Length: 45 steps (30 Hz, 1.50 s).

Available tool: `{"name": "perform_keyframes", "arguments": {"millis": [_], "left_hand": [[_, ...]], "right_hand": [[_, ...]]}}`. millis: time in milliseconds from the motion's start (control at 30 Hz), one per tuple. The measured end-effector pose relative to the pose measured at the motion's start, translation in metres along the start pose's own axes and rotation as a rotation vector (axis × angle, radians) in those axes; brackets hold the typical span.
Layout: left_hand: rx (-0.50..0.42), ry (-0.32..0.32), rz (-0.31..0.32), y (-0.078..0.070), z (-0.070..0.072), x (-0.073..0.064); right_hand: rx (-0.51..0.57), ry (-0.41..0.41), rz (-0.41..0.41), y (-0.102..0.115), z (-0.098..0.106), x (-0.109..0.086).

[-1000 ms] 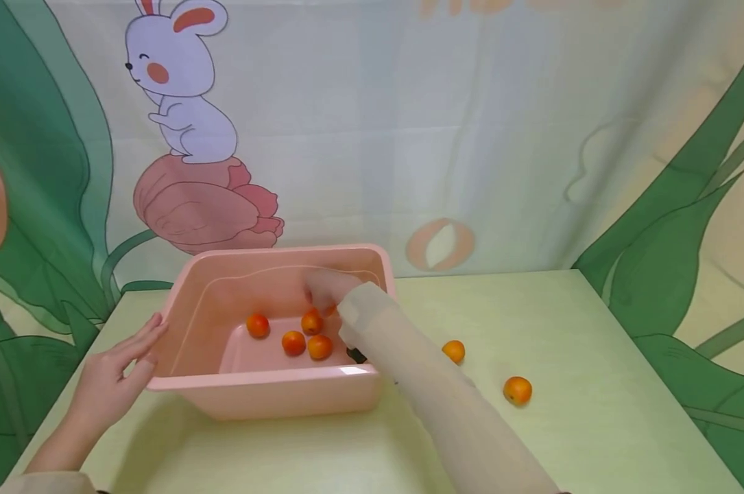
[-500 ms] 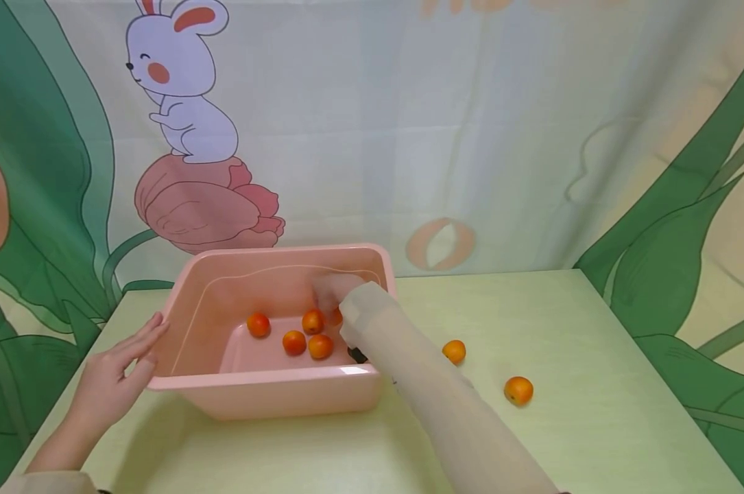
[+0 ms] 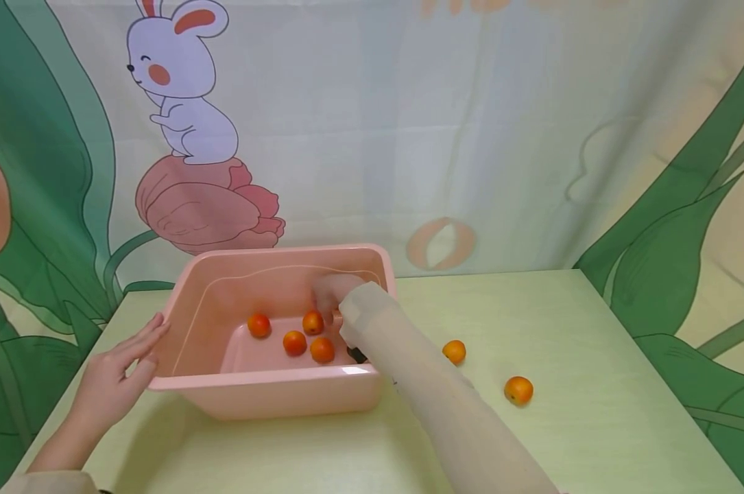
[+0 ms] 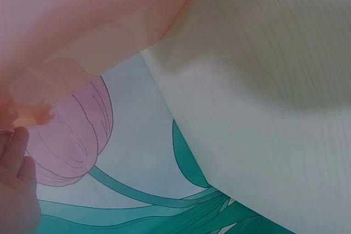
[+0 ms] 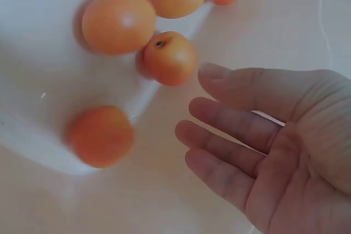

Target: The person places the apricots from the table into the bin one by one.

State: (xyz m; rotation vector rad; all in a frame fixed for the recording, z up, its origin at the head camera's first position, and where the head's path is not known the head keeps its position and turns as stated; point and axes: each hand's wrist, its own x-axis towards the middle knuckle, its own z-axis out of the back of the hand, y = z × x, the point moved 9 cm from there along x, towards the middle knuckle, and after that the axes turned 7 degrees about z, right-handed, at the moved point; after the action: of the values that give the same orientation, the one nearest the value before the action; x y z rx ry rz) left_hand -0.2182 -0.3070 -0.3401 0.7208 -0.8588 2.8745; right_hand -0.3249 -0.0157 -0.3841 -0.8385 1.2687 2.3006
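Observation:
A pink plastic basin [image 3: 291, 394] stands on the table with several small orange fruits, loquat-like, on its floor. One fruit [image 3: 259, 325] lies to the left of a loose cluster that includes another fruit [image 3: 322, 350]. Inside the basin, over its right half, my right hand [image 3: 334, 291] is partly hidden by its sleeve. In the right wrist view that hand [image 5: 279, 141] has its fingers spread apart, holding nothing, close beside a fruit [image 5: 170, 58]. My left hand [image 3: 109, 381] touches the basin's left rim with nearly straight fingers; its fingertips [image 4: 21, 133] meet the outer wall.
Two more orange fruits lie on the table to the right, one [image 3: 454, 352] near the right sleeve and one [image 3: 519, 390] farther out. A printed curtain [image 3: 359, 137] with a rabbit hangs behind the pale table [image 3: 581, 329].
The right hand has let go of a fruit that showed beneath it, and its fingers have spread. The fruit nearest the basin's front has shifted slightly forward. The left hand stays put.

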Motion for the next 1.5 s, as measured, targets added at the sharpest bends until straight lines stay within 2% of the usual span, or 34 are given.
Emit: {"name": "perform_keyframes", "arguments": {"millis": [267,300,400,500,533,633,933,1233,1500], "left_hand": [[-0.007,0.010,0.006,0.000,0.000,0.000],[-0.005,0.013,0.008,0.000,-0.001,0.000],[-0.005,0.020,0.013,0.001,-0.001,0.000],[-0.006,0.015,0.008,0.001,0.000,0.001],[-0.008,0.012,0.006,0.001,0.000,0.001],[-0.008,0.002,0.002,0.001,0.001,0.000],[-0.011,-0.006,0.000,0.000,0.000,0.000],[0.000,0.011,0.015,0.001,-0.001,0.000],[0.005,0.008,0.021,0.000,-0.001,0.000]], "right_hand": [[-0.087,0.117,0.029,0.016,0.002,-0.012],[-0.133,0.150,0.072,0.023,0.000,-0.010],[-0.373,0.249,0.308,0.048,-0.006,0.001],[-0.706,0.271,0.592,0.074,-0.011,0.010],[-0.778,0.266,0.637,0.079,-0.011,0.013],[-0.873,0.269,0.691,0.086,-0.011,0.019],[-0.886,0.231,0.812,0.095,0.002,0.003],[-0.834,0.258,1.003,0.098,0.018,-0.016],[-0.762,0.212,1.138,0.093,0.040,-0.031]]}}
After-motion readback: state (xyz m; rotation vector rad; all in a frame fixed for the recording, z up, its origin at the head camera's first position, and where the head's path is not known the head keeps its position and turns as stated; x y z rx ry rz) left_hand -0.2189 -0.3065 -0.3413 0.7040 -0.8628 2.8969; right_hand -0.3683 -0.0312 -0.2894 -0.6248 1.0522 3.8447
